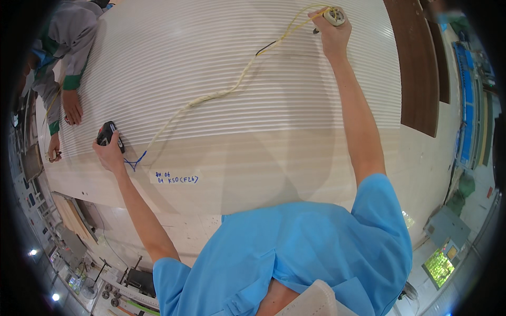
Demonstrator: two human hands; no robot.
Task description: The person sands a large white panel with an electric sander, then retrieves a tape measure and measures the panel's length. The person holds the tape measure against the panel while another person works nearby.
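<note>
A large white ribbed panel [237,68] lies before me on a pale board [274,168]. My left hand [109,152] grips a small black and red device [107,134] at the ribbed panel's near left edge, beside a blue pen mark [134,162]. My right hand [333,32] reaches to the far side and holds a round grey reel [335,16]. A slack yellow tape [211,97] curves across the ribs from the reel toward my left hand.
Another person in a grey jacket with green cuffs leans at the far left, one hand [71,107] on the panel edge. Dark brown boards [419,68] lie at the right. A handwritten note [176,177] marks the pale board. Workshop machines and benches surround it.
</note>
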